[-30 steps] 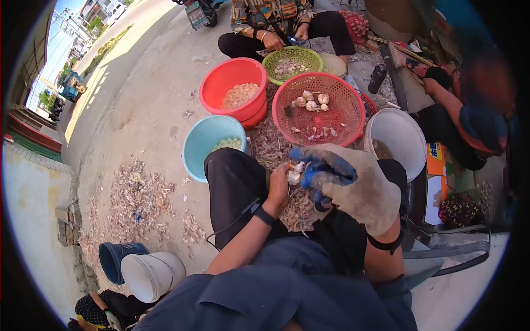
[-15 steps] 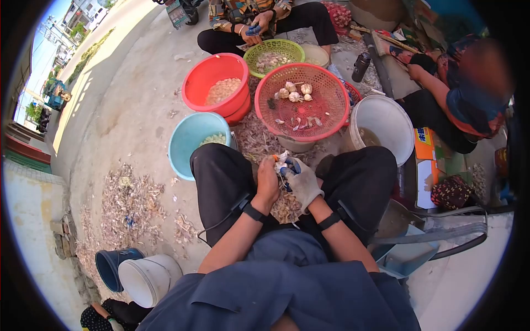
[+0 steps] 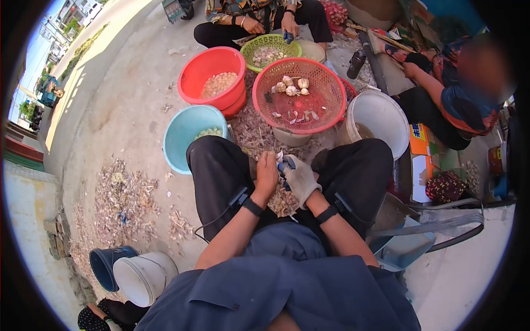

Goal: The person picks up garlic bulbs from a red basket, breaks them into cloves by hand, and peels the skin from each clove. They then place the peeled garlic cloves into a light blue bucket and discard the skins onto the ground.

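Between my knees, my bare left hand is closed, its fingers pressed together; what they hold is hidden. My right hand, in a pale glove with blue fingertips, curls around a piece of garlic that mostly disappears behind the fingers. The two hands nearly meet there. Below them, a heap of garlic skins lies in my lap. Just beyond my knees stands a red colander with several whole garlic bulbs and loose skins in it.
A blue basin and a red basin hold peeled cloves. Behind are a green basket and a seated person. A white bucket and another person are at right. More buckets stand at lower left.
My hands remain together, but less of the garlic shows between them. The person opposite has moved their hands apart, one now beside the green basket. My view has shifted slightly.
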A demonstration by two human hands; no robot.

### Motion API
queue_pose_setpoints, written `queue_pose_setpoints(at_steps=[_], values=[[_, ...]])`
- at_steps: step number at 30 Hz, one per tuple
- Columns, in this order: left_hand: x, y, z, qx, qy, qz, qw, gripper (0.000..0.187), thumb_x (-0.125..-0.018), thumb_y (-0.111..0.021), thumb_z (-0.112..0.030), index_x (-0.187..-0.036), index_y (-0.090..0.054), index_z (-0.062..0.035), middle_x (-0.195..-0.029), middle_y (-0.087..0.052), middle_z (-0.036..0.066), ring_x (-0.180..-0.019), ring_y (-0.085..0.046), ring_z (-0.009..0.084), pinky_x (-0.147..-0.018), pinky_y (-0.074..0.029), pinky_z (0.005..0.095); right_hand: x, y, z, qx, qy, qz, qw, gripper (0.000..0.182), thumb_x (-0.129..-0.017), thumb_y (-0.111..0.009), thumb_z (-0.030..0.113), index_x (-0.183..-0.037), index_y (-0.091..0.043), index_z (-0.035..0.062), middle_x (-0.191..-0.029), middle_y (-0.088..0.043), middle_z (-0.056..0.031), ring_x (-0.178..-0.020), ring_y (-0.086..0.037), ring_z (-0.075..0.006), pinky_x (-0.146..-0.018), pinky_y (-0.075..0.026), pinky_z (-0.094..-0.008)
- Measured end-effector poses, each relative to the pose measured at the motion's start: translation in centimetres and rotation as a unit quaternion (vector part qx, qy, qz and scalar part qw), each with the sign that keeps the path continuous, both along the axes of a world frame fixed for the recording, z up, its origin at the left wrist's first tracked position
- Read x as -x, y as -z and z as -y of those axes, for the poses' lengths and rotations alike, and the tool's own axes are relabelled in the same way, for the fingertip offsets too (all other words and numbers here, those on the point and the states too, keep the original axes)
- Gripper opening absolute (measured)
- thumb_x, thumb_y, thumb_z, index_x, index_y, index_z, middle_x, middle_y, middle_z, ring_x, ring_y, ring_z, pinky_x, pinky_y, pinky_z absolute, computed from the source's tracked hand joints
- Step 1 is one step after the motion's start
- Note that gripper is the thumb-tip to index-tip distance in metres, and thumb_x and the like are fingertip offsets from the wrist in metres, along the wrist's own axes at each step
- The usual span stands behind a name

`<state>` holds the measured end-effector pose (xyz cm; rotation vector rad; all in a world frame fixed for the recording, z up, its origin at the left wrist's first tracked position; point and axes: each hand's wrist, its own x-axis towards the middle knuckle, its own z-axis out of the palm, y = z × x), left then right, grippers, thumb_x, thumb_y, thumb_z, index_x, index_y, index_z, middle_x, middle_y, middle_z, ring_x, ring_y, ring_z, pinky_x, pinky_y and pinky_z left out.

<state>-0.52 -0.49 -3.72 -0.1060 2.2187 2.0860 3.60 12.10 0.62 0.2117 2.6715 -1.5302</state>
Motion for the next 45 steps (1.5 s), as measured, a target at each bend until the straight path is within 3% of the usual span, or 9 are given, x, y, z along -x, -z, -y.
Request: queue_pose_setpoints(at_steps=[6,11,13,25,29,31,34,39,45], values=[[-0.4,-0.8,-0.5,-0.015,-0.026,0.01,1.0,0.031,-0.107,-0.046,-0.026,-0.092,-0.056,-0.0006,-0.081,-0.054,0.007,-0.077,-0.049,0.0164,-0.073,-0.043,0.0348,0.8,0.9,0.0,0.016,0.075,-0.028,0.997,0.026,-0.097,-0.058,0.021,-0.113,-0.065,0.0021,-0.103,-0.069,-0.0278,-0.101,-0.065,-0.0463,-0.083,-0.052,-0.0499],[0.2,0.1,-0.5,-0.152,-0.035,0.059,0.986,0.026,-0.106,-0.046,-0.025,-0.093,-0.058,-0.0061,-0.083,-0.055,0.002,-0.077,-0.051,0.0107,-0.071,-0.044,0.0296,1.1,0.9,-0.3,0.139,0.086,-0.028,0.986,0.021,-0.101,-0.054,0.02,-0.107,-0.066,0.0028,-0.086,-0.07,-0.0126,-0.075,-0.069,-0.0249,-0.069,-0.055,-0.0392],[0.7,0.0,-0.1,-0.222,-0.015,0.092,0.971,0.024,-0.107,-0.044,-0.026,-0.097,-0.059,-0.0086,-0.087,-0.059,0.002,-0.077,-0.058,0.0109,-0.07,-0.047,0.0288,0.6,-0.1,-0.6,0.52,0.143,0.148,0.829,0.019,-0.103,-0.055,0.023,-0.106,-0.065,0.008,-0.079,-0.066,-0.0035,-0.062,-0.063,-0.0185,-0.058,-0.055,-0.0368],[1.0,-2.7,0.6,-0.342,-0.088,0.21,0.912,0.033,-0.109,-0.041,-0.04,-0.107,-0.059,-0.0119,-0.088,-0.067,0.004,-0.074,-0.067,0.0167,-0.054,-0.052,0.0331,0.2,-1.9,-0.5,0.721,0.111,0.196,0.655,0.022,-0.105,-0.058,0.027,-0.109,-0.067,0.0067,-0.086,-0.071,-0.0054,-0.064,-0.065,-0.0178,-0.054,-0.055,-0.0346],[1.1,-2.6,0.4,-0.354,-0.103,0.221,0.903,0.035,-0.11,-0.04,-0.042,-0.108,-0.058,-0.0116,-0.091,-0.067,0.004,-0.076,-0.067,0.0167,-0.059,-0.054,0.0331,0.8,-2.1,-0.4,0.65,0.077,0.14,0.743,0.023,-0.104,-0.061,0.025,-0.113,-0.068,0.0058,-0.093,-0.073,-0.0068,-0.069,-0.069,-0.0217,-0.06,-0.057,-0.0395],[1.3,-2.1,0.1,-0.378,-0.101,0.22,0.894,0.035,-0.11,-0.041,-0.042,-0.109,-0.058,-0.0107,-0.094,-0.067,0.004,-0.08,-0.068,0.0177,-0.066,-0.055,0.0345,0.6,-2.6,0.2,0.395,0.086,0.093,0.91,0.024,-0.099,-0.067,0.022,-0.116,-0.067,0.0047,-0.097,-0.073,-0.0097,-0.079,-0.072,-0.0256,-0.071,-0.058,-0.0418],[0.9,-2.1,-0.1,-0.374,-0.062,0.229,0.897,0.038,-0.111,-0.038,-0.041,-0.112,-0.057,-0.0077,-0.098,-0.066,0.007,-0.089,-0.067,0.0204,-0.082,-0.055,0.0405,0.8,-0.9,0.9,0.116,0.022,-0.076,0.99,0.02,-0.094,-0.07,0.012,-0.112,-0.067,0.0027,-0.096,-0.071,-0.0063,-0.082,-0.067,-0.0163,-0.075,-0.055,-0.0312],[0.9,-0.6,-0.1,-0.316,-0.018,0.233,0.919,0.027,-0.108,-0.042,-0.03,-0.107,-0.057,-0.0077,-0.095,-0.065,0.006,-0.086,-0.067,0.0196,-0.077,-0.056,0.0377,0.8,1.0,0.5,0.161,0.043,-0.012,0.986,0.021,-0.092,-0.07,0.014,-0.11,-0.065,0.0034,-0.092,-0.069,-0.0072,-0.086,-0.065,-0.0154,-0.079,-0.053,-0.0305],[1.2,2.9,-0.4,-0.258,-0.033,0.181,0.948,0.016,-0.102,-0.045,-0.021,-0.102,-0.057,-0.0098,-0.092,-0.064,0.005,-0.077,-0.065,0.0181,-0.066,-0.053,0.0342,1.1,2.7,0.5,0.147,0.059,-0.018,0.987,0.02,-0.098,-0.062,0.021,-0.108,-0.065,0.0035,-0.084,-0.067,-0.0065,-0.068,-0.061,-0.0159,-0.06,-0.051,-0.0339]])
